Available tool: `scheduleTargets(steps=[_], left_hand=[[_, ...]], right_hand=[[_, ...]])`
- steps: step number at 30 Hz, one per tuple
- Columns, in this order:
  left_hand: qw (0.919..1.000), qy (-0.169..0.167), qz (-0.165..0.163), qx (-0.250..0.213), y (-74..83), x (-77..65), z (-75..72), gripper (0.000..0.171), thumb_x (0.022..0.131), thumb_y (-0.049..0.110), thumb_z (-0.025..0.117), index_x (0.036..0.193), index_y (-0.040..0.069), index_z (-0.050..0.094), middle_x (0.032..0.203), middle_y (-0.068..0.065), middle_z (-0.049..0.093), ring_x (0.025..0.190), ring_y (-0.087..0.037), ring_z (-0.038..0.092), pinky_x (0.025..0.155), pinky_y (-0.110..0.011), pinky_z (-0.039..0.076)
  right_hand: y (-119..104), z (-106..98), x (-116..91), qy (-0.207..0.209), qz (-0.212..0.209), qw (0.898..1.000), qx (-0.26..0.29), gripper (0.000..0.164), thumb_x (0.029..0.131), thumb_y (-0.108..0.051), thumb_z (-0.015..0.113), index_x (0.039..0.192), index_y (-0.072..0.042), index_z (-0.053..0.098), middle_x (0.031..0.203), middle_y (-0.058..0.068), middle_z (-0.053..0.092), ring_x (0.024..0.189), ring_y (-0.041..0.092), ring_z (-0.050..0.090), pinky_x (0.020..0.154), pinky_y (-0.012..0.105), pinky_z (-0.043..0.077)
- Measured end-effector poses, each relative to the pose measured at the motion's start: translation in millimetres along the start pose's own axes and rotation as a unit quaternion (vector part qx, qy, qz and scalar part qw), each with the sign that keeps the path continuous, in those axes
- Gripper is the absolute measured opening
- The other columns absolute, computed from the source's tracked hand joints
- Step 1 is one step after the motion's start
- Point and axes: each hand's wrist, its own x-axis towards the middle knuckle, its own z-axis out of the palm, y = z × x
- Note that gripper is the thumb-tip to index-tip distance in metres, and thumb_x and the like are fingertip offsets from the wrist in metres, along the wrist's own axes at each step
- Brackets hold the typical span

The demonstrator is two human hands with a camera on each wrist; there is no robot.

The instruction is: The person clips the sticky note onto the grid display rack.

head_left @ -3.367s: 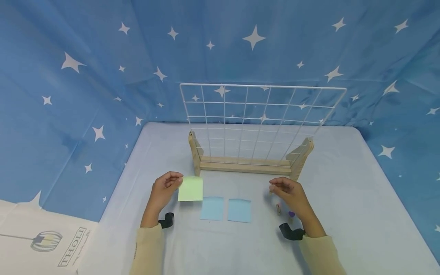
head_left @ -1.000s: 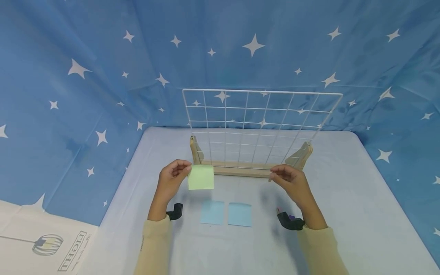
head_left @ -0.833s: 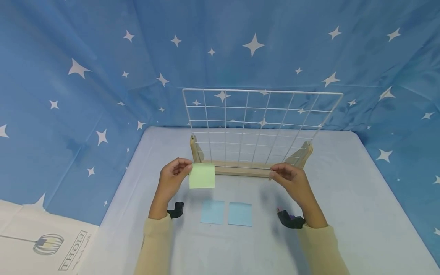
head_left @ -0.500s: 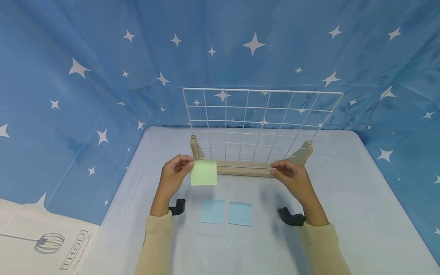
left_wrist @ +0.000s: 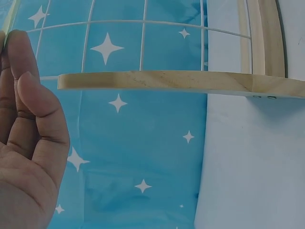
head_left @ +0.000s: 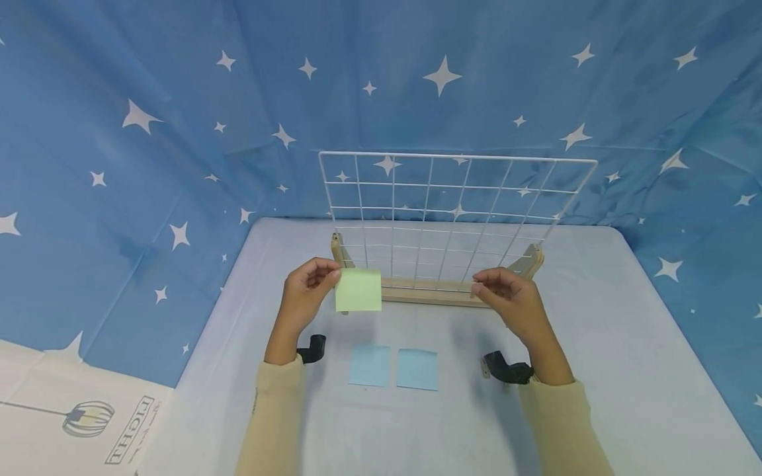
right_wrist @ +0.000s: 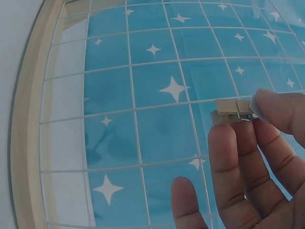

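Observation:
In the head view my left hand (head_left: 306, 294) pinches a pale green sticky note (head_left: 358, 291) by its upper left corner, in front of the grid rack's left foot. Only a sliver of that note shows in the left wrist view, by the fingertips. My right hand (head_left: 514, 301) is level with the rack's wooden base on the right. Between thumb and fingers it pinches a small wooden clothespin (right_wrist: 231, 109), clearest in the right wrist view. Behind both hands stands the white wire grid (head_left: 428, 213) in its wooden stand (head_left: 428, 295).
Two light blue sticky notes (head_left: 370, 365) lie side by side on the white table, nearer the person. Another small clip (head_left: 485, 367) lies partly hidden by the right wrist's black camera mount (head_left: 506, 369). A blue star-patterned curtain (head_left: 440, 112) hangs behind the table.
Both hands have moved forward toward the grid, the left also somewhat to the right, carrying the green note. The clothespin stays in the right hand. The blue notes lie where they were.

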Motion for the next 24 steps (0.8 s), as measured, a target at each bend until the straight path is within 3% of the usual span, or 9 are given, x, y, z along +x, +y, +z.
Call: scheduleTargets(steps=[14, 24], left_hand=[[0.9998, 0.004, 0.019, -0.005, 8.8, 7.4, 3.9, 0.021, 0.096, 0.024, 0.069, 0.106, 0.006, 0.07, 0.099, -0.008, 0.067, 0.087, -0.021, 0.061, 0.073, -0.027, 0.048], [0.9992, 0.003, 0.039, -0.005, 17.7, 14.7, 5.4, 0.02, 0.097, 0.024, 0.069, 0.107, 0.007, 0.07, 0.1, -0.007, 0.068, 0.089, -0.019, 0.061, 0.077, -0.028, 0.049]], right_hand=[[-11, -4, 9, -0.001, -0.016, 1.0, 0.009, 0.017, 0.092, -0.002, 0.07, 0.107, 0.004, 0.069, 0.1, 0.005, 0.068, 0.087, 0.002, 0.064, 0.078, 0.013, 0.052], [-21, -3, 16, -0.008, -0.035, 0.999, 0.007, 0.014, 0.091, -0.002, 0.07, 0.104, 0.003, 0.07, 0.099, 0.011, 0.068, 0.087, 0.004, 0.064, 0.079, 0.014, 0.052]])
